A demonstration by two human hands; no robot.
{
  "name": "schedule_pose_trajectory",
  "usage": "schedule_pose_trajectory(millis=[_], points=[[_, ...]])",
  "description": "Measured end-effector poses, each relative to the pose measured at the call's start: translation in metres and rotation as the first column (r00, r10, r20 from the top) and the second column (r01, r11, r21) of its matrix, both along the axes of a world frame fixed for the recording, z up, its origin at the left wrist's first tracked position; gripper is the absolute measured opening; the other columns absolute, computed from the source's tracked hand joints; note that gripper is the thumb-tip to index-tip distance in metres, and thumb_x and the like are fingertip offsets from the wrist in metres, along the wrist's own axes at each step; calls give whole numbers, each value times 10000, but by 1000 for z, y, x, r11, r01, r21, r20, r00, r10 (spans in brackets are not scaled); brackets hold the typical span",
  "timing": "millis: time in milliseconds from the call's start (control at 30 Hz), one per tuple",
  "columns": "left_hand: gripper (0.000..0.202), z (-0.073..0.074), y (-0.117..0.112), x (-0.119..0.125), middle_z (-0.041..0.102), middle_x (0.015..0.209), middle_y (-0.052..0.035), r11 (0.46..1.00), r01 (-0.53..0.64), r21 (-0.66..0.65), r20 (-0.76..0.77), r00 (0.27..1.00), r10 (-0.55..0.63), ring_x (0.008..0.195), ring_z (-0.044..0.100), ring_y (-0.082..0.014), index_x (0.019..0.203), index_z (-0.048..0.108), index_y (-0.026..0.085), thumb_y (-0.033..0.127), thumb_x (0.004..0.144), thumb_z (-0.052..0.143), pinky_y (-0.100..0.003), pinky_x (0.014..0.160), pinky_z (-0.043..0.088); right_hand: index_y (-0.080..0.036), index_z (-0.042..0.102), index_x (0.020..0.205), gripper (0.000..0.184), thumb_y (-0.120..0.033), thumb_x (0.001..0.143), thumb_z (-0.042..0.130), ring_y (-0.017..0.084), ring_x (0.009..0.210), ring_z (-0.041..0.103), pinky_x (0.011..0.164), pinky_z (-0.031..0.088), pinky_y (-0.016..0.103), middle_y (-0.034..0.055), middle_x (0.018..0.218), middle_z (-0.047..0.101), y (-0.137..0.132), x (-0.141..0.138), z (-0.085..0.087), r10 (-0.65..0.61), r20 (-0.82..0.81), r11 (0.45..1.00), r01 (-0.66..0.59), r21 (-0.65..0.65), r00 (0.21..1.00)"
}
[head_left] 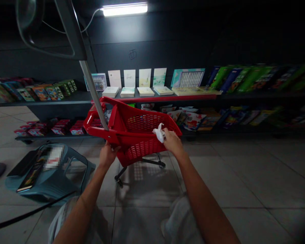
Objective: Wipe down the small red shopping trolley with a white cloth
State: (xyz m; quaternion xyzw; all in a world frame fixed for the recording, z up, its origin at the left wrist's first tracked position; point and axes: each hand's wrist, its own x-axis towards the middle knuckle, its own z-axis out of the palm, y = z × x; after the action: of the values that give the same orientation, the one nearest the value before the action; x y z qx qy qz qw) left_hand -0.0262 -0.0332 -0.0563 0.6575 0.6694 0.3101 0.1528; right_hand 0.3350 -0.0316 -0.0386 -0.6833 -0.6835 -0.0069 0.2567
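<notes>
A red plastic shopping basket on wheels (139,130) stands tilted on the tiled floor in front of me, with a grey metal handle bar (94,91) rising up to the left. My left hand (108,154) grips the basket's near rim from below. My right hand (171,140) is closed on a crumpled white cloth (159,133) and presses it against the basket's right rim. My knees, in light trousers, show at the bottom.
Dark shelves along the wall carry books and cards (144,86), coloured boxes (45,91) and packets (193,120). A grey-blue plastic stool (53,173) with flat items on it stands at the left. A black cable (27,213) crosses the floor.
</notes>
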Motion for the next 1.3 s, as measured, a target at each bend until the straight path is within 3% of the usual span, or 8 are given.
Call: schedule_pose_trajectory(millis=[100,233,367,533,667,900,1067,1300], points=[[567,-1,8,-4,796,1051,-129,1000,2,-14,11,1000,-2,952,769,-292,1348,536,191,421,879,756,-350,806,560,-172,558,1229,402,-137,830,534,299,1227,599,1052,485,423,191,1310,641,8,44,-17,-81,-123,989,95,111,989],[596,-2,14,-5,783,1108,-149,1000,4,-2,22,1000,-4,989,762,-295,1372,511,171,391,878,762,-356,824,567,-165,543,1225,430,-142,798,509,305,1136,645,952,542,408,193,1203,665,13,61,-35,-118,-241,985,145,96,963],[574,-5,14,-4,783,1089,-151,1000,12,15,29,1000,-12,1022,758,-306,1366,507,160,360,886,751,-370,852,572,-146,508,1313,512,-125,801,509,331,1269,605,1022,529,454,229,1336,611,9,28,-44,-78,-222,979,116,167,972],[595,-9,14,-3,785,1092,-141,1000,-5,26,63,998,4,1023,763,-297,1384,490,181,340,876,757,-374,859,583,-77,394,1484,645,-81,844,467,399,1493,417,1186,309,706,278,1502,524,5,-25,-43,-98,-181,966,137,220,979],[615,-7,13,0,791,1104,-132,1000,-13,25,116,993,10,999,774,-288,1410,466,204,303,876,755,-380,865,587,-78,399,1518,647,-59,872,435,375,1549,342,1183,400,609,273,1591,434,7,-60,-40,-38,-228,968,93,234,973],[594,1,14,4,792,1119,-151,998,-70,0,91,993,70,1029,775,-302,1401,467,197,314,888,741,-361,856,580,-142,462,1501,704,29,819,441,327,1584,299,1216,417,542,176,1665,382,12,-117,-41,154,-293,953,-64,297,944],[595,3,17,5,782,1157,-165,992,-116,-40,53,992,118,1061,767,-293,1411,463,181,329,900,730,-349,875,576,-141,439,1552,800,68,780,439,290,1596,274,1276,352,480,145,1686,360,13,-136,-37,233,-271,938,-143,315,934],[602,1,14,8,788,1141,-162,995,-99,-19,57,993,100,1045,773,-302,1408,468,179,334,891,735,-345,859,581,-198,300,1664,924,78,789,411,235,1600,267,1303,309,438,83,1701,342,5,-159,-30,348,-224,898,-256,357,910]])
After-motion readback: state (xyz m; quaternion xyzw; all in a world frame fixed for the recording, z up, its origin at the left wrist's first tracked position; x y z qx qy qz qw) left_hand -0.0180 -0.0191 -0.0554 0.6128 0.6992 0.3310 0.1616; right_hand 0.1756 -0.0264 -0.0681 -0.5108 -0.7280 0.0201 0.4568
